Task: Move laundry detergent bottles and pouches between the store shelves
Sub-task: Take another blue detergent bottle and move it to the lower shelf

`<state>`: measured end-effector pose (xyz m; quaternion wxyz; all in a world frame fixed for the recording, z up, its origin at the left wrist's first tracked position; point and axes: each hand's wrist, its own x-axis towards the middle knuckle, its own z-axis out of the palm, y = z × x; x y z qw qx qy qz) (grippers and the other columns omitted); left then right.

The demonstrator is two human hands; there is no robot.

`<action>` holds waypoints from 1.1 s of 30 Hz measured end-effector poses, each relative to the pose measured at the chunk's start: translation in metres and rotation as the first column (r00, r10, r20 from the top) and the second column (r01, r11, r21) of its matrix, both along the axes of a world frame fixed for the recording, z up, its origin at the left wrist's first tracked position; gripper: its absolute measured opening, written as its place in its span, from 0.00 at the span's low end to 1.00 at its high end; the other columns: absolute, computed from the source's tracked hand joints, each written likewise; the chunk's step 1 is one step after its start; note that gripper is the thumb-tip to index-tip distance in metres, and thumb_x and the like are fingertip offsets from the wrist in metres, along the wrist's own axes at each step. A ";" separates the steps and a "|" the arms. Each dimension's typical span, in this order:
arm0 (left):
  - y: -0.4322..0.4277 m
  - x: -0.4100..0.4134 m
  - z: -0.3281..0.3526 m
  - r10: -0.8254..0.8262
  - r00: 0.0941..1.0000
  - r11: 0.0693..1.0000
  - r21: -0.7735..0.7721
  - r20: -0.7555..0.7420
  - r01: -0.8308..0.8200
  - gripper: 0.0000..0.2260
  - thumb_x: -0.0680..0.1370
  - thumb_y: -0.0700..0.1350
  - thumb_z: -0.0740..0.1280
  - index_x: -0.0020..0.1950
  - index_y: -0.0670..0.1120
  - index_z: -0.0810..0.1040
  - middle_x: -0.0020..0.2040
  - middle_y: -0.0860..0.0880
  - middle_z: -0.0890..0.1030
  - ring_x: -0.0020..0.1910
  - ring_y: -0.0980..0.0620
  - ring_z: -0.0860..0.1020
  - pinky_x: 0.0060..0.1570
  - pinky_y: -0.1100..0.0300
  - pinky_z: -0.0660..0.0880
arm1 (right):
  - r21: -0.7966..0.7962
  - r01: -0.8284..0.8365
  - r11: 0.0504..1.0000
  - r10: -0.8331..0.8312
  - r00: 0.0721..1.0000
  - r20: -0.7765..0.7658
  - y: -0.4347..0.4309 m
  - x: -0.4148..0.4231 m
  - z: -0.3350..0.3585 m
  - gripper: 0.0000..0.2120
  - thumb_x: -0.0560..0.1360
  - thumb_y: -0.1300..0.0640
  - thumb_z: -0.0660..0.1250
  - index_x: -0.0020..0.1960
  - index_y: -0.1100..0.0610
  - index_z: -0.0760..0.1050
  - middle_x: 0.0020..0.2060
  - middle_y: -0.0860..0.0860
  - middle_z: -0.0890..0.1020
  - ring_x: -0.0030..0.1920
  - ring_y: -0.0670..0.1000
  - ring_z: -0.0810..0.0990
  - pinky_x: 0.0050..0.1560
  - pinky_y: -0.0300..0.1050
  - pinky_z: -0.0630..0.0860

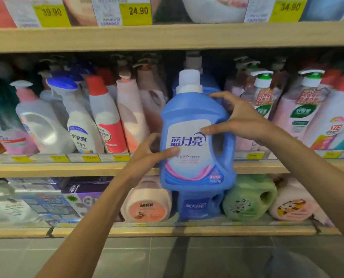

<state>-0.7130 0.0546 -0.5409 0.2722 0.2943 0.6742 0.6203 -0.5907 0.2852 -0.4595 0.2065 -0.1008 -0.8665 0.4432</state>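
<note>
Both hands, left hand and right hand, grip seemingly full blue bottle.

Glossy blue plastic bottle with smooth white cap, pale matt wood-look shelf edge, glossy paper price tags

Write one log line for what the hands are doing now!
left hand: holding blue detergent bottle | right hand: holding it | bottle: upright, before middle shelf

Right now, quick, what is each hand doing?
Left hand: closed on the blue detergent bottle, low on its left side.
Right hand: closed on the same bottle, near its handle.
</note>
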 end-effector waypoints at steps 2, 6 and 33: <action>0.009 -0.010 0.007 0.002 1.000 1.000 0.010 -0.015 -0.002 0.26 0.69 0.50 0.79 0.62 0.43 0.76 0.56 0.48 0.86 0.54 0.48 0.85 0.48 0.54 0.81 | 0.001 0.007 1.000 -0.007 1.000 -0.026 0.006 -0.010 0.005 0.39 0.56 0.53 0.84 0.65 0.47 0.74 0.57 0.45 0.82 0.58 0.45 0.81 0.59 0.43 0.79; 0.024 -0.028 0.023 0.002 0.997 1.000 0.031 -0.072 0.000 0.25 0.70 0.49 0.75 0.64 0.42 0.76 0.57 0.47 0.85 0.55 0.50 0.84 0.48 0.60 0.82 | 0.047 0.035 0.998 -0.031 0.996 -0.079 0.016 -0.023 0.013 0.41 0.59 0.57 0.84 0.68 0.52 0.72 0.56 0.42 0.79 0.53 0.37 0.79 0.56 0.33 0.76; 0.054 -0.072 0.006 0.038 0.939 0.995 -0.072 -0.341 -0.066 0.45 0.57 0.56 0.86 0.65 0.41 0.69 0.60 0.43 0.81 0.60 0.46 0.82 0.57 0.43 0.80 | 0.513 0.077 0.855 0.000 0.989 -0.150 0.032 -0.038 -0.024 0.50 0.60 0.50 0.83 0.73 0.62 0.59 0.66 0.61 0.64 0.67 0.51 0.65 0.72 0.41 0.64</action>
